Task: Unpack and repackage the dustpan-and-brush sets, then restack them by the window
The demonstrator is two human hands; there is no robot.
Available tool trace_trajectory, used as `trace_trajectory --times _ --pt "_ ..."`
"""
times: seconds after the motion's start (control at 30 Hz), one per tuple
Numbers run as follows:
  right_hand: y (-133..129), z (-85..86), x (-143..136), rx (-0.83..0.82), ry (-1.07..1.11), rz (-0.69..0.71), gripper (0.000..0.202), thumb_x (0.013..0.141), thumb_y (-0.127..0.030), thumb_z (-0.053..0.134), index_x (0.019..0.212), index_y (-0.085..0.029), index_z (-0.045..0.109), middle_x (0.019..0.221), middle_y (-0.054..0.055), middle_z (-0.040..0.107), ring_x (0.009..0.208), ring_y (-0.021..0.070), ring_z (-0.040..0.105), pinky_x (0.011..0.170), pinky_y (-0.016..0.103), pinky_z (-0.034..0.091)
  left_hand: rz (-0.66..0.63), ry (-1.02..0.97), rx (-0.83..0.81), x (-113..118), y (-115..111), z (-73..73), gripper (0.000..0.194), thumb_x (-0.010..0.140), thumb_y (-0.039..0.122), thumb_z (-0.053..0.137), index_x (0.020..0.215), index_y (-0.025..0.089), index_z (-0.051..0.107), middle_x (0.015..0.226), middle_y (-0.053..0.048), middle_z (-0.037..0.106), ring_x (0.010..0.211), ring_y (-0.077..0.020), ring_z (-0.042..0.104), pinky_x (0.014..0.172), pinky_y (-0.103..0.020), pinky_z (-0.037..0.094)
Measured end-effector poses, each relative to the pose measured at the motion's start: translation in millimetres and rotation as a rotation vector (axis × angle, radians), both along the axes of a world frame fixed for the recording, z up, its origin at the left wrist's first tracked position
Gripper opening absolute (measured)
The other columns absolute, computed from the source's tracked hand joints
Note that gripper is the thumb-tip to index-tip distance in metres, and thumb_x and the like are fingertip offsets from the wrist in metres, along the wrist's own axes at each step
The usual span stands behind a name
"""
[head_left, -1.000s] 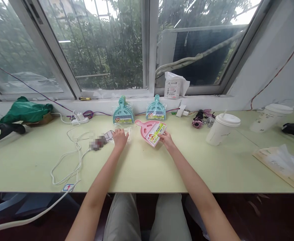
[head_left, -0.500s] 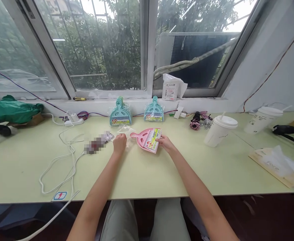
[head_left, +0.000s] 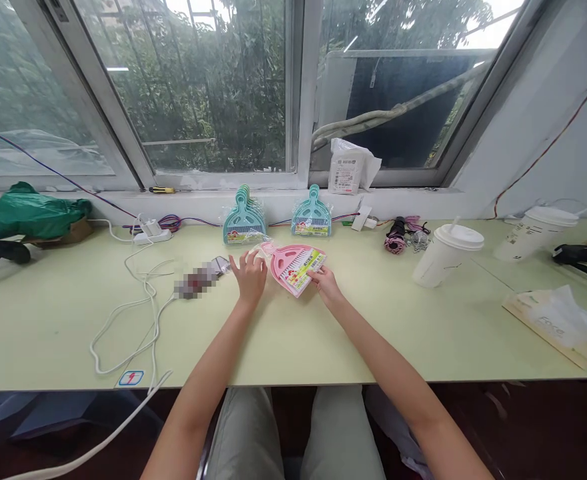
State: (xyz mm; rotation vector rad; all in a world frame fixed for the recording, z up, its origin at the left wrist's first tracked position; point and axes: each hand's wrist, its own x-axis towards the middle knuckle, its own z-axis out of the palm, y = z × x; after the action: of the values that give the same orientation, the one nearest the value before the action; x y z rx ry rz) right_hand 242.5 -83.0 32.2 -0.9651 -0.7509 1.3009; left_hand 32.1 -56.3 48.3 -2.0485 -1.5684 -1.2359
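My left hand (head_left: 251, 275) is now lying open with fingers spread beside the handle of the small pink plastic dustpan with its brush and printed label (head_left: 293, 264); half a second ago it was a closed fist, further from the pan. My right hand (head_left: 325, 284) is pinching the pan's wide near edge. The pan is lying on the pale green table (head_left: 323, 340) between my hands, long axis slanting, handle pointing away and leftward toward the crinkled clear plastic wrap (head_left: 265, 245).
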Motion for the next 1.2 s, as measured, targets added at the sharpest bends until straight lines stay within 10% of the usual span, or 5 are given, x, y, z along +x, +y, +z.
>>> trace_trajectory --times 0.37,0.87,1.07,1.2 --pt "-9.4 24.3 14.4 -0.056 -0.216 0.032 0.027 0.067 -0.009 0.068 0.092 -0.017 0.061 0.09 0.006 0.072 0.081 0.0201 0.07 0.072 0.036 0.061 0.149 -0.022 -0.004 -32.7 9.9 5.6 0.024 0.086 0.021 0.043 0.077 0.02 0.066 0.112 -0.011 0.065 0.122 -0.0313 0.043 0.112 -0.063 -0.005" --pt "-12.8 8.3 -11.4 -0.03 -0.022 0.103 0.029 0.067 -0.011 0.071 0.094 -0.018 0.062 0.096 0.007 0.073 0.088 0.0223 0.07 0.081 0.039 0.059 -0.255 -0.078 -0.175 13.2 -17.3 12.5 0.01 0.084 0.029 0.056 0.084 0.027 0.066 0.116 -0.004 0.064 0.126 -0.027 0.043 0.115 -0.057 -0.004" --pt "-9.3 -0.8 -14.8 0.029 0.051 0.01 0.033 0.066 -0.017 0.074 0.096 -0.021 0.059 0.098 0.005 0.071 0.092 0.0211 0.069 0.084 0.038 0.058 -0.071 -0.742 -0.042 7.8 -10.6 16.2 0.066 0.084 0.043 0.057 0.14 0.024 0.027 0.153 -0.012 0.022 0.141 -0.0242 0.023 0.114 -0.045 0.021" --pt "-10.4 3.2 -12.6 0.064 0.044 0.011 0.034 0.066 -0.021 0.075 0.096 -0.02 0.059 0.097 0.004 0.071 0.089 0.0197 0.069 0.081 0.036 0.059 -0.37 -1.226 -0.494 4.1 5.0 13.1 0.065 0.088 0.048 0.049 0.142 0.024 0.023 0.149 -0.015 0.033 0.129 -0.0245 0.045 0.099 -0.04 0.044"
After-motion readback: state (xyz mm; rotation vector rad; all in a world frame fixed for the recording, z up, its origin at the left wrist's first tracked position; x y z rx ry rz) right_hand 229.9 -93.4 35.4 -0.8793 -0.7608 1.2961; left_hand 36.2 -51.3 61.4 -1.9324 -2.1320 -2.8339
